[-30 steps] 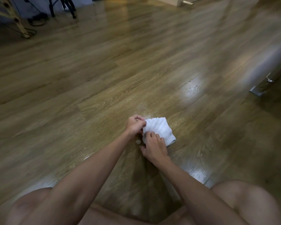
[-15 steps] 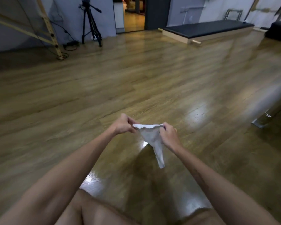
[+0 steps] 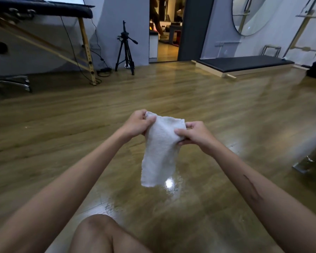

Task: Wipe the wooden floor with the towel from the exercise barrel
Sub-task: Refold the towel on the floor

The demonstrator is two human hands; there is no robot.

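Observation:
A small white towel (image 3: 159, 154) hangs in the air above the wooden floor (image 3: 66, 136), held up by its top edge. My left hand (image 3: 138, 124) pinches the towel's upper left corner. My right hand (image 3: 194, 135) grips its upper right edge between thumb and fingers. The towel's lower end dangles free just above a wet, shiny patch of floor (image 3: 170, 185). The exercise barrel is out of sight.
A black tripod (image 3: 125, 50) and a massage table's wooden leg (image 3: 87, 50) stand by the far wall. A low black padded platform (image 3: 243, 63) lies at the back right, a metal foot (image 3: 306, 163) at the right. My knee (image 3: 98, 234) is below.
Both hands lifted the towel off the floor and spread it open in the air. The view tilted up, showing the room's far wall.

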